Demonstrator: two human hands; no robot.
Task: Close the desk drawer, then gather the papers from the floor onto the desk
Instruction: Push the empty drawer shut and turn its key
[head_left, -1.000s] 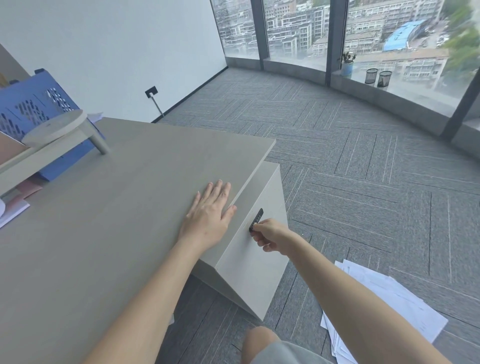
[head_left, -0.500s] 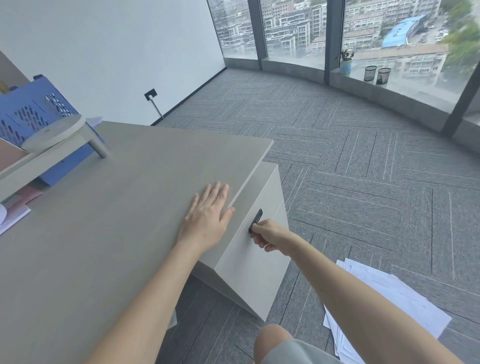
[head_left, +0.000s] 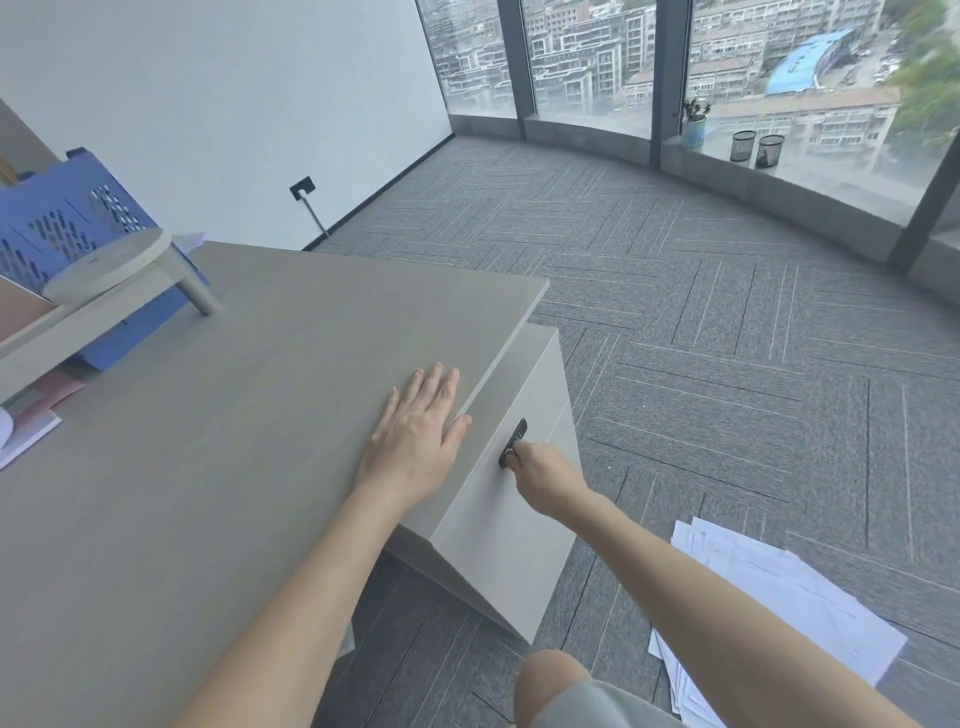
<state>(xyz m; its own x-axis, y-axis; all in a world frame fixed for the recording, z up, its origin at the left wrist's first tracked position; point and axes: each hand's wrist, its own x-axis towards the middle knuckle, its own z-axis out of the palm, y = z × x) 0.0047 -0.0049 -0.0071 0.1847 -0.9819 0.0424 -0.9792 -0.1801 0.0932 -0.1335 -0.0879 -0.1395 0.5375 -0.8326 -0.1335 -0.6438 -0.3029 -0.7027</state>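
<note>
The left hand (head_left: 415, 441) lies flat and open on the desk (head_left: 208, 467) while the right hand (head_left: 543, 480) pinches the drawer (head_left: 498, 530) handle (head_left: 513, 442).

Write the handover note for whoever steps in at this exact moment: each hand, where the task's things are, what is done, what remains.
Left hand: flat and open on the desk top, near its edge.
Right hand: fingers at the black handle of the drawer.
Drawer front sits about flush; confirm it is fully shut.
Papers: in a loose pile on the carpet, right of the drawer unit, none gathered.
Left: release the handle, gather the papers, put them on the desk.
</note>
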